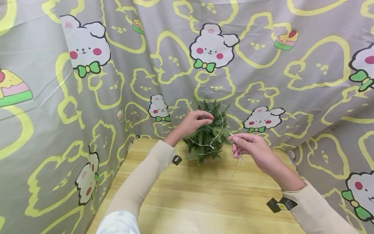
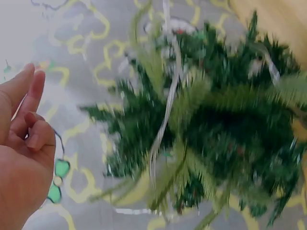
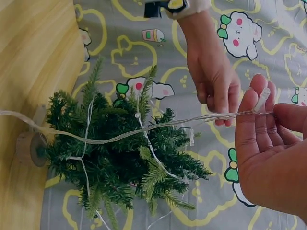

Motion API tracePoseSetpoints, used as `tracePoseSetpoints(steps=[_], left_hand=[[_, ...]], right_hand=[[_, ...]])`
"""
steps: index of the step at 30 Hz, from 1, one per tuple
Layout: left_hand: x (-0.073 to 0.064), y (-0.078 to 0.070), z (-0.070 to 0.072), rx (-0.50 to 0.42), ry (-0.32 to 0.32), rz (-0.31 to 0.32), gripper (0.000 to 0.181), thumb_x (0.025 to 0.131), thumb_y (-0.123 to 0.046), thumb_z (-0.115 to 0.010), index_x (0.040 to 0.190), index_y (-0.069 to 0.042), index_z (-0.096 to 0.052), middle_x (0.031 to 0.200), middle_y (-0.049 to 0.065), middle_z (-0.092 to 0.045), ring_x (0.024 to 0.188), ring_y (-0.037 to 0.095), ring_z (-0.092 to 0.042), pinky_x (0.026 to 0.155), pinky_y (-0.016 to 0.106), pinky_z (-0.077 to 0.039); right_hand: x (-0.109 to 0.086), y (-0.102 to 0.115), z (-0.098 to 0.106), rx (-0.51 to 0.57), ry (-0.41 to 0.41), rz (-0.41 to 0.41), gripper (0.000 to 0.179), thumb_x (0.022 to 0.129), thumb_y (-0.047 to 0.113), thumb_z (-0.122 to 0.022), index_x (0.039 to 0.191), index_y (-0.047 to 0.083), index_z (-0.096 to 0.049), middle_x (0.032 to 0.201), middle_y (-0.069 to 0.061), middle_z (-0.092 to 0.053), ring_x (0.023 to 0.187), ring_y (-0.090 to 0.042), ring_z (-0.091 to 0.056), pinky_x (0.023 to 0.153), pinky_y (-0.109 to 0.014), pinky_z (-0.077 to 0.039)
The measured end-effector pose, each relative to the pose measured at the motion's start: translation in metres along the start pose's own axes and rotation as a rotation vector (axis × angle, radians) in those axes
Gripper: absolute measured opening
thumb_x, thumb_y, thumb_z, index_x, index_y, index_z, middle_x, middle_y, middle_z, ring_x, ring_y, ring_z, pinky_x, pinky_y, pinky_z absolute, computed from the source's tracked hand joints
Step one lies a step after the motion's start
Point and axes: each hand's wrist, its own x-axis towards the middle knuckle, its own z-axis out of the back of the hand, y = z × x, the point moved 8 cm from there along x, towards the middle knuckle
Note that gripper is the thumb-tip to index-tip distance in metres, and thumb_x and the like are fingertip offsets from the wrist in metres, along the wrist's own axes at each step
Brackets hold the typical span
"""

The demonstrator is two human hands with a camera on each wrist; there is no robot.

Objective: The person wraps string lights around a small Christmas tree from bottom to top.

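Note:
A small green artificial Christmas tree (image 1: pixel 200 154) stands on the wooden table, with a clear-wired string light (image 3: pixel 111 139) looped around its branches. My right hand (image 1: pixel 248 144), to the right of the tree, pinches the string light between thumb and fingers. In the right wrist view a small clear bulb (image 3: pixel 263 99) pokes up by those fingers, and the wire runs from them across the front of the tree. My left hand (image 1: pixel 197 121) is by the tree's upper left side, fingers loosely bent, nothing between them. Blurred branches (image 2: pixel 134 139) fill much of the left wrist view.
The wooden table (image 1: pixel 175 195) extends toward me below the tree. Grey curtain (image 1: pixel 175 19) with yellow outlines and white cartoon animals hangs behind and at both sides. A round wooden base (image 3: pixel 29 148) shows under the tree. A loose wire end dangles below my right hand.

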Motion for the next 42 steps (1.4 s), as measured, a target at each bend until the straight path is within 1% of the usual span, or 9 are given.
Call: tracePoseSetpoints(steps=[9,12,18,22,26,29,33,38,42], left_hand=[[-0.035,-0.015,-0.031,-0.091,0.077,-0.058,0.032,0.095,-0.032,-0.072,0.122,-0.015,-0.074,0.109,-0.006,-0.071,0.085,0.014,-0.055,0.072,0.028,-0.049],[-0.041,-0.017,-0.035,0.002,0.061,-0.115,0.029,0.094,-0.03,-0.073,0.12,-0.016,-0.075,0.108,-0.008,-0.072,0.083,0.012,-0.052,0.071,0.025,-0.047],[-0.051,-0.026,-0.036,0.29,-0.04,-0.323,0.014,0.091,-0.022,-0.076,0.104,-0.018,-0.08,0.101,-0.008,-0.072,0.095,0.005,-0.059,0.081,0.019,-0.049],[-0.056,-0.026,-0.028,0.479,-0.132,-0.429,0.009,0.09,-0.024,-0.076,0.098,-0.021,-0.08,0.101,-0.009,-0.074,0.095,0.006,-0.062,0.081,0.02,-0.05],[-0.061,-0.021,-0.018,0.627,-0.173,-0.478,0.009,0.092,-0.027,-0.074,0.097,-0.022,-0.079,0.099,-0.01,-0.076,0.092,0.006,-0.067,0.103,0.029,-0.05],[-0.063,-0.022,-0.008,0.712,-0.187,-0.511,0.009,0.092,-0.028,-0.074,0.098,-0.022,-0.079,0.097,-0.011,-0.077,0.086,0.006,-0.066,0.096,0.027,-0.053],[-0.064,-0.031,0.01,0.782,-0.248,-0.594,0.009,0.093,-0.025,-0.073,0.098,-0.02,-0.079,0.096,-0.01,-0.077,0.082,0.009,-0.062,0.064,0.018,-0.049],[-0.065,-0.049,0.033,0.82,-0.388,-0.708,0.007,0.093,-0.018,-0.073,0.098,-0.015,-0.078,0.097,-0.004,-0.077,0.081,0.013,-0.063,0.062,0.019,-0.052],[-0.064,-0.056,0.045,0.844,-0.495,-0.748,0.006,0.094,-0.013,-0.072,0.098,-0.013,-0.077,0.098,-0.001,-0.076,0.082,0.015,-0.065,0.068,0.023,-0.058]], right_hand=[[0.003,-0.004,-0.007,0.038,0.048,0.006,0.037,0.105,0.029,-0.057,0.123,-0.002,-0.063,0.081,-0.006,-0.067,0.069,-0.021,-0.068,0.067,-0.035,-0.059],[0.004,-0.005,-0.011,0.035,0.078,0.007,0.036,0.105,0.028,-0.056,0.122,-0.003,-0.064,0.081,-0.008,-0.067,0.069,-0.021,-0.068,0.068,-0.037,-0.06],[0.005,-0.008,-0.012,0.013,0.147,-0.024,0.038,0.105,0.027,-0.056,0.122,-0.006,-0.063,0.081,-0.008,-0.065,0.07,-0.019,-0.067,0.069,-0.036,-0.059],[0.003,-0.011,-0.002,-0.012,0.175,-0.039,0.036,0.104,0.024,-0.057,0.12,-0.008,-0.063,0.081,-0.009,-0.065,0.07,-0.019,-0.067,0.07,-0.037,-0.06],[-0.002,-0.017,0.017,-0.056,0.168,-0.057,0.033,0.104,0.024,-0.059,0.113,-0.007,-0.066,0.076,-0.006,-0.062,0.066,-0.018,-0.063,0.068,-0.037,-0.059],[-0.006,-0.022,0.031,-0.103,0.166,-0.076,0.029,0.104,0.024,-0.058,0.108,-0.003,-0.067,0.072,-0.002,-0.054,0.062,-0.017,-0.056,0.065,-0.036,-0.056],[-0.012,-0.027,0.045,-0.131,0.156,-0.096,0.025,0.104,0.024,-0.058,0.106,0.001,-0.068,0.07,-0.001,-0.048,0.058,-0.018,-0.05,0.061,-0.037,-0.051],[-0.015,-0.026,0.05,-0.116,0.177,-0.073,0.024,0.106,0.022,-0.054,0.111,0.003,-0.067,0.072,0.0,-0.047,0.058,-0.02,-0.049,0.058,-0.036,-0.048],[-0.015,-0.025,0.048,-0.085,0.199,-0.036,0.022,0.107,0.02,-0.052,0.112,0.006,-0.068,0.072,0.001,-0.05,0.058,-0.019,-0.05,0.057,-0.034,-0.049]])
